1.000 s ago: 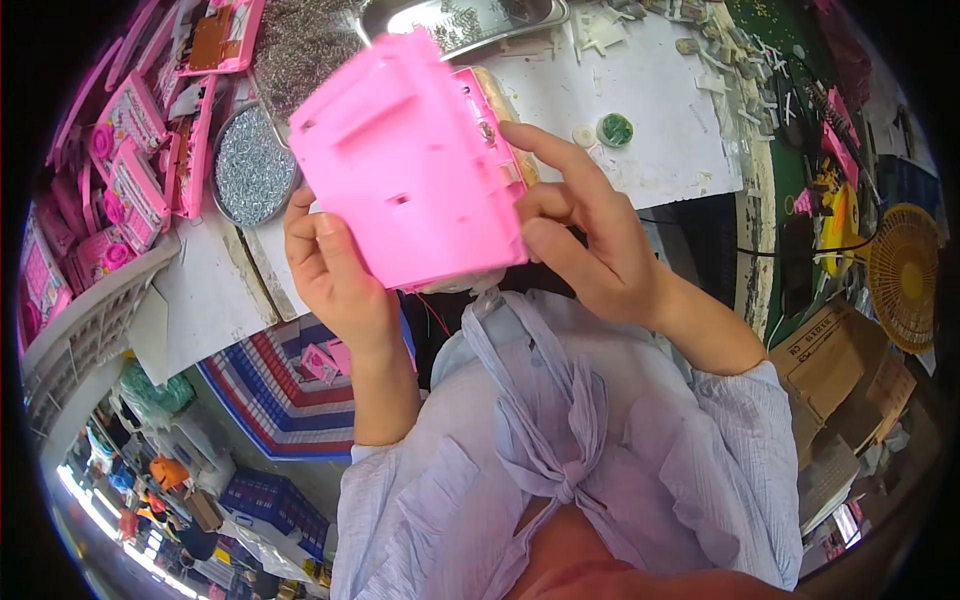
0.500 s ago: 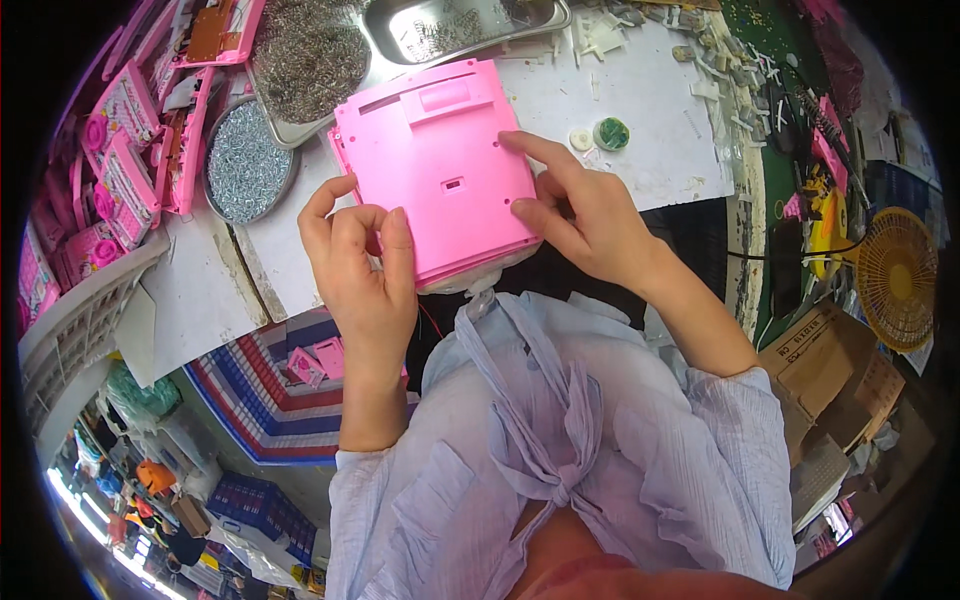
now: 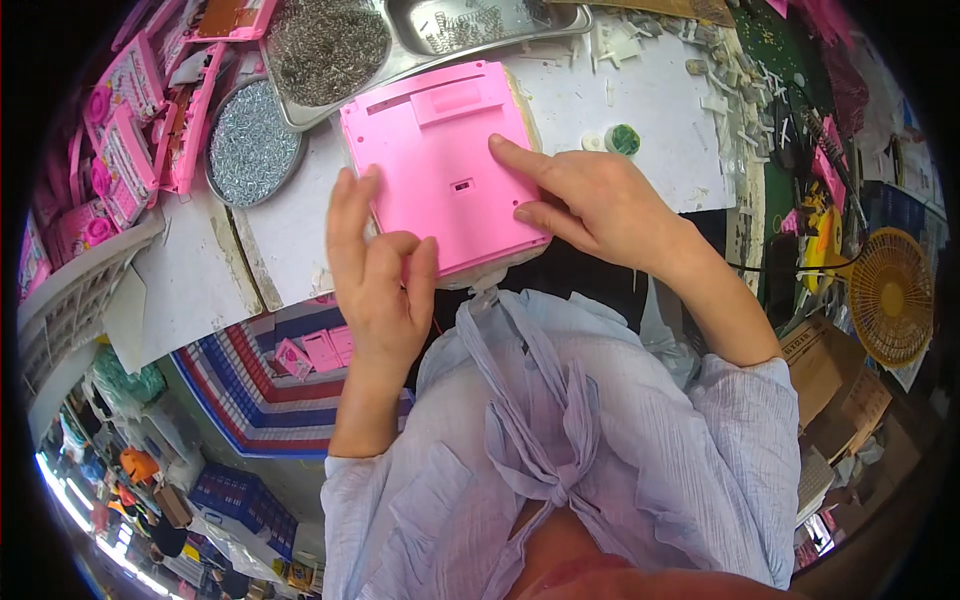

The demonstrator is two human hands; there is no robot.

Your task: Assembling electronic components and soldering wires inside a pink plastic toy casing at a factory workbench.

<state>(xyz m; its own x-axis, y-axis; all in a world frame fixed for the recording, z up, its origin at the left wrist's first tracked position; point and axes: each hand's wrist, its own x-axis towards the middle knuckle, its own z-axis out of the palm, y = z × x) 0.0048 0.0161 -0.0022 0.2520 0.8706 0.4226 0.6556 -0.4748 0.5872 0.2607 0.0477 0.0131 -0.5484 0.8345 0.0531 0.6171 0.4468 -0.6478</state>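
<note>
The pink case [image 3: 420, 170] lies flat-face up on a pale pad [image 3: 527, 103] at the worktop [image 3: 660, 130] edge, apparently so its holes are exposed. The left hand [image 3: 380, 290] is at the case's left side, its grip loose, fingers spread. The right hand [image 3: 615, 205] has a released grip too, index finger and thumb resting on the case's right part, probably steadying it, and hiding some of that edge. A spring-filled metal tray [image 3: 490, 43] crowds the case's far side; left of the case stands a round dish [image 3: 302, 150] of small metal pieces [image 3: 255, 140]; right of it, a green roll [image 3: 623, 139].
</note>
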